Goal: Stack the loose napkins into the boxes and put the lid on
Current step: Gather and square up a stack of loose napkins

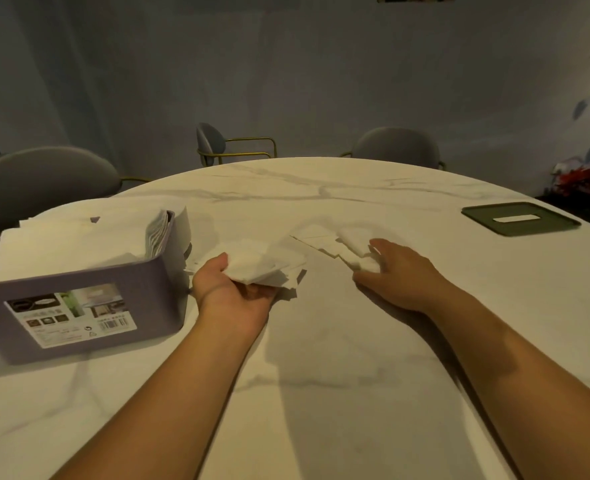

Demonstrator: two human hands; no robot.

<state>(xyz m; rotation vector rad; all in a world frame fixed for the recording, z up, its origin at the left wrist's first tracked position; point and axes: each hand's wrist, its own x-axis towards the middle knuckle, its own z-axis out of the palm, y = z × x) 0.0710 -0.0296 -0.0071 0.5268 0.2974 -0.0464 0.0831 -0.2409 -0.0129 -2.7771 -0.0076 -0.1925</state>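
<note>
Head view catches the gathering step: left hand grips a napkin sheaf beside the heaped purple box at the table left edge, right hand pinches loose napkins mid-table, and next both bundles probably need squaring into the box before the green lid, near the right edge.

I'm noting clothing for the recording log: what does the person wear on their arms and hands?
Nothing is worn. The left hand and right hand are bare: no gloves, rings or watch show. Both forearms are uncovered to the picture's edge, no sleeves.
</note>
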